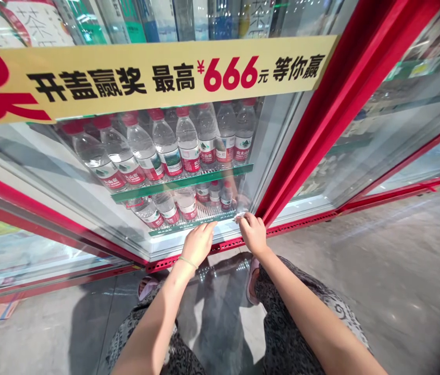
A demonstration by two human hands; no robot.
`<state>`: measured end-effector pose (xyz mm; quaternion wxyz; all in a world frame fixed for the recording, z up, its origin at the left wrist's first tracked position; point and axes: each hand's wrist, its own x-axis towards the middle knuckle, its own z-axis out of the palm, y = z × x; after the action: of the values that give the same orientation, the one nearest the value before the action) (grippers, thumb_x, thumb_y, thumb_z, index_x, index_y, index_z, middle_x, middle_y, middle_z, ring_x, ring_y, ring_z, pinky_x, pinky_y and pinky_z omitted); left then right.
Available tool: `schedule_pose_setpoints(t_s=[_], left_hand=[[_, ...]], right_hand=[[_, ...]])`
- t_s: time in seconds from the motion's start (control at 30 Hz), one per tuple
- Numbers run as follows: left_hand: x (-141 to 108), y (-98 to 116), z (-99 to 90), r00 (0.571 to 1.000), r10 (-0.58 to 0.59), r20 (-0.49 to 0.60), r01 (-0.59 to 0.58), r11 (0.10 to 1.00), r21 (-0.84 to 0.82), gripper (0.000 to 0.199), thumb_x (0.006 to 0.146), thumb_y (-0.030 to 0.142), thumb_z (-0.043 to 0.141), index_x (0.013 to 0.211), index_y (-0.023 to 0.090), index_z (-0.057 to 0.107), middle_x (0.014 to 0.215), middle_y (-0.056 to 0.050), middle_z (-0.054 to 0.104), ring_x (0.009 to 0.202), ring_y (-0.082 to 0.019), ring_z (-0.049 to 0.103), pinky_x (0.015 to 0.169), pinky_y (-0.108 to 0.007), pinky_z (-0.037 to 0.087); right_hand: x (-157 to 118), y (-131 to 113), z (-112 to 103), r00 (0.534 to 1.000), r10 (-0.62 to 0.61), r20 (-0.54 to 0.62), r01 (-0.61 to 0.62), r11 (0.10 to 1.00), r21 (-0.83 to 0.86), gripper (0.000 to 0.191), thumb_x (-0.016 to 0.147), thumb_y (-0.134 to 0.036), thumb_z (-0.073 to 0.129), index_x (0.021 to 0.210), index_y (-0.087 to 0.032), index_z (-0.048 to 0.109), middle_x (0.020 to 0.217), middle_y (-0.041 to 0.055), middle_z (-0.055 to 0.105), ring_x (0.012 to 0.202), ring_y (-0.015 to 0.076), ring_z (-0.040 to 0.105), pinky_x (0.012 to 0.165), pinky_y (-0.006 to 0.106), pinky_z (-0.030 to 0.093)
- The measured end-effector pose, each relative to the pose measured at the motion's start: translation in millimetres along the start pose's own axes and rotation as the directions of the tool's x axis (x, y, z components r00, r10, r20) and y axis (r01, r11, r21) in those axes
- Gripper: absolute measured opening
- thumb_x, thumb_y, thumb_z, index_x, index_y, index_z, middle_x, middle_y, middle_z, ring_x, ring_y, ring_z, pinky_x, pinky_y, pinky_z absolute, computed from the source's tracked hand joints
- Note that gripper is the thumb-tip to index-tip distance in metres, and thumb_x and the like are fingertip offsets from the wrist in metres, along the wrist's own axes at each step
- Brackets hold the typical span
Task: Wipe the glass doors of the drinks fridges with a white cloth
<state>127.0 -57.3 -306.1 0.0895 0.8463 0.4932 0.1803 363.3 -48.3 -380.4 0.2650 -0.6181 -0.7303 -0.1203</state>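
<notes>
A glass fridge door (pixel 98 208) with a red frame stands in front of me. My right hand (pixel 254 235) is at its lower right corner, fingers closed on a small white crumpled tissue (pixel 239 216) pressed to the glass. To its left, my left hand (pixel 198 242) rests near the door's lower edge, fingers stretched out and holding nothing; its fingertips seem to touch the glass. Behind the glass, red-capped water bottles (pixel 190 148) stand in a row on a green-edged shelf (pixel 188 182), with several more bottles (pixel 168 211) on the shelf below.
A yellow banner (pixel 173 70) with black and red lettering runs across the door. Cartons and bottles (pixel 126 21) fill the shelf above it. Other red-framed fridge doors (pixel 313 130) adjoin on both sides. My feet stand on a grey floor (pixel 360 271) close to the door.
</notes>
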Motion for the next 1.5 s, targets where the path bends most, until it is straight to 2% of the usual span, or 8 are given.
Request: schedule_pose_setpoints(t_s=[0.2, 0.43, 0.6, 0.83, 0.97, 1.17, 1.33, 1.5], left_hand=[[-5, -6, -3.8, 1.000, -0.023, 0.014, 0.023, 0.999, 0.028, 0.038, 0.101, 0.018, 0.045, 0.137, 0.023, 0.057, 0.118, -0.007, 0.072, 0.106, -0.021, 0.069, 0.097, -0.036, 0.055], [-12, -16, -7.3, 0.997, -0.066, 0.030, 0.064, 0.997, 0.042, 0.041, 0.101, 0.018, 0.044, 0.139, 0.024, 0.056, 0.120, -0.007, 0.071, 0.107, -0.020, 0.068, 0.094, -0.033, 0.055], [-14, -19, -7.8, 0.996, -0.076, 0.039, 0.074, 0.996, 0.054, 0.042, 0.100, 0.018, 0.046, 0.139, 0.025, 0.056, 0.118, -0.007, 0.071, 0.104, -0.020, 0.068, 0.093, -0.031, 0.055], [-17, -23, -10.7, 0.995, -0.089, 0.048, 0.086, 0.995, 0.059, 0.041, 0.100, 0.017, 0.048, 0.139, 0.025, 0.056, 0.119, -0.007, 0.071, 0.107, -0.021, 0.068, 0.093, -0.032, 0.055], [-22, -29, -13.5, 0.994, -0.098, 0.046, 0.095, 0.993, 0.065, 0.041, 0.099, 0.017, 0.048, 0.138, 0.026, 0.057, 0.119, -0.006, 0.072, 0.106, -0.020, 0.069, 0.093, -0.031, 0.055], [-31, -42, -16.3, 0.994, -0.105, 0.040, 0.101, 0.991, 0.083, 0.041, 0.099, 0.016, 0.048, 0.137, 0.027, 0.058, 0.119, -0.006, 0.072, 0.105, -0.020, 0.069, 0.092, -0.031, 0.055], [-40, -52, -19.0, 0.992, -0.122, 0.032, 0.119, 0.989, 0.091, 0.039, 0.099, 0.015, 0.047, 0.134, 0.027, 0.060, 0.117, -0.005, 0.072, 0.103, -0.019, 0.069, 0.092, -0.030, 0.055], [-44, -54, -20.8, 0.991, -0.132, 0.024, 0.129, 0.988, 0.087, 0.040, 0.099, 0.016, 0.047, 0.136, 0.026, 0.058, 0.121, -0.006, 0.071, 0.106, -0.020, 0.069, 0.093, -0.032, 0.055]], right_hand=[[-1, -22, 15, 1.000, -0.007, 0.027, 0.004, 0.996, 0.085, 0.028, 0.102, -0.027, 0.042, 0.097, -0.025, 0.070, 0.094, 0.0042, 0.064, 0.084, 0.0181, 0.053, 0.072, 0.027, 0.037], [0, -31, 16, 0.999, 0.033, 0.038, -0.039, 0.986, 0.165, 0.032, 0.101, -0.025, 0.039, 0.103, -0.025, 0.071, 0.106, 0.0065, 0.064, 0.091, 0.0178, 0.057, 0.077, 0.027, 0.043], [-4, -40, 20, 0.998, 0.015, 0.068, -0.029, 0.980, 0.196, 0.027, 0.097, -0.024, 0.044, 0.097, -0.027, 0.071, 0.100, 0.0046, 0.063, 0.085, 0.0172, 0.057, 0.071, 0.025, 0.043], [3, -53, 20, 0.998, 0.016, 0.065, -0.030, 0.974, 0.223, 0.031, 0.100, -0.025, 0.039, 0.109, -0.026, 0.070, 0.112, 0.0073, 0.062, 0.096, 0.0185, 0.058, 0.075, 0.026, 0.045], [1, -60, 22, 0.995, -0.036, 0.088, 0.016, 0.975, 0.224, 0.024, 0.098, -0.025, 0.047, 0.098, -0.028, 0.071, 0.101, 0.0038, 0.062, 0.084, 0.0162, 0.056, 0.068, 0.024, 0.040], [6, -67, 24, 0.996, -0.059, 0.065, 0.046, 0.981, 0.187, 0.028, 0.100, -0.022, 0.045, 0.111, -0.028, 0.070, 0.112, 0.0063, 0.062, 0.091, 0.0174, 0.057, 0.074, 0.026, 0.041], [4, -69, 20, 0.974, -0.205, 0.093, 0.188, 0.969, 0.163, 0.023, 0.099, -0.021, 0.051, 0.100, -0.030, 0.072, 0.104, 0.0034, 0.067, 0.089, 0.0178, 0.057, 0.074, 0.027, 0.042], [8, -72, 15, 0.970, -0.236, 0.054, 0.230, 0.968, 0.103, 0.028, 0.103, -0.022, 0.046, 0.114, -0.028, 0.070, 0.108, 0.0061, 0.067, 0.092, 0.0183, 0.057, 0.082, 0.029, 0.042]])
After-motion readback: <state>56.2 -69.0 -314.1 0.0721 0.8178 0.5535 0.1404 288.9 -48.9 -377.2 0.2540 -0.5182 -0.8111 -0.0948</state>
